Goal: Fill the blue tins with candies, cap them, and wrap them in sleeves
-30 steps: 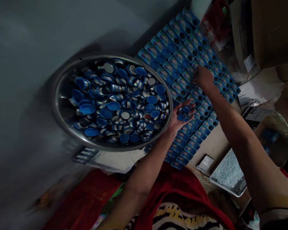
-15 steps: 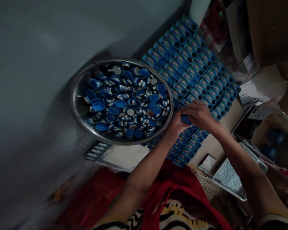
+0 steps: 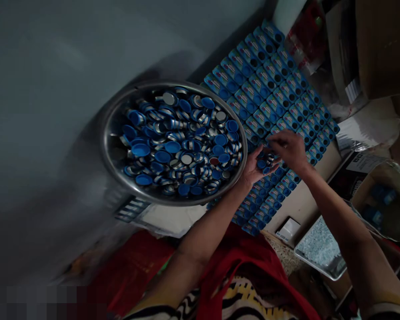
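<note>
My left hand (image 3: 252, 170) is palm up beside the bowl's right rim, with several small round blue-and-silver caps (image 3: 262, 164) resting in it. Just above that palm is my right hand (image 3: 291, 149), its fingers bent together at the tips; whatever they pinch, if anything, is too small to make out. A big steel bowl (image 3: 107, 153) stands to the left, heaped with the same blue-and-silver caps (image 3: 172, 147). Beneath both hands spread rows of blue printed cards (image 3: 250, 91). Some cards show a dark round spot at one end, others a blue one.
A clear tray (image 3: 320, 249) of pale blue bits sits at lower right, near a small white box (image 3: 288, 230). Cardboard boxes (image 3: 383, 49) and a plastic-lined carton (image 3: 391, 178) crowd the right side. A grey wall (image 3: 70, 66) rises on the left.
My right hand has lifted off and moved slightly right from my left palm. The left fingers have spread, exposing the caps in it. The view has shifted a little.
</note>
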`<act>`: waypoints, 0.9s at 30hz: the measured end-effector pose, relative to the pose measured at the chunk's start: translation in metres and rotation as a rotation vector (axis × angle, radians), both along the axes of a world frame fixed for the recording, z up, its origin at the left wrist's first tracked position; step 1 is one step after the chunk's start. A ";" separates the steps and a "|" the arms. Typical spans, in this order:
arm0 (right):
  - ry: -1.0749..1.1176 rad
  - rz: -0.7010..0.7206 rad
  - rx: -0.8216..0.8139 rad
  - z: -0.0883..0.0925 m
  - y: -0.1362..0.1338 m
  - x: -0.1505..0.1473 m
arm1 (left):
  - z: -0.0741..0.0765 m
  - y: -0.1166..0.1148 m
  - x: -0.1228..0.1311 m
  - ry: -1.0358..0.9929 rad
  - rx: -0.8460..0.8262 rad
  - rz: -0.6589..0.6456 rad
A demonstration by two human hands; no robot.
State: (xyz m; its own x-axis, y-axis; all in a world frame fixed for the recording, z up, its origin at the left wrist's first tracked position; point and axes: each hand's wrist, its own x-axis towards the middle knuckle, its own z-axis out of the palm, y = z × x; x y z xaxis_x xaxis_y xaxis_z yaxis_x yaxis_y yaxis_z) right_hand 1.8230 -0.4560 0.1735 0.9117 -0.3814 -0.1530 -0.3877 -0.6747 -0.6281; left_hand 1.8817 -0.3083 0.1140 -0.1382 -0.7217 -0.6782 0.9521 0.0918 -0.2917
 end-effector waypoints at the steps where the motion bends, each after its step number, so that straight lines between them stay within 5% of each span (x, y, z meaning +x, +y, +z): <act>1: 0.016 -0.098 -0.047 -0.003 -0.007 0.009 | 0.001 0.001 0.001 -0.019 -0.042 -0.004; 3: 0.074 -0.181 -0.146 -0.012 -0.019 0.029 | 0.002 0.002 0.004 -0.065 -0.095 -0.022; 8: 0.352 -0.057 -0.300 -0.030 -0.038 0.075 | 0.002 0.001 0.013 -0.109 -0.084 -0.082; 15: 0.503 -0.016 -0.330 -0.033 -0.057 0.101 | -0.001 -0.001 0.014 -0.065 -0.148 -0.075; 22: 0.305 0.025 -0.235 -0.002 -0.012 0.050 | -0.005 -0.001 0.012 -0.008 -0.128 -0.168; 27: 0.576 0.155 0.228 0.013 0.005 0.017 | -0.011 -0.004 0.006 0.036 -0.084 -0.219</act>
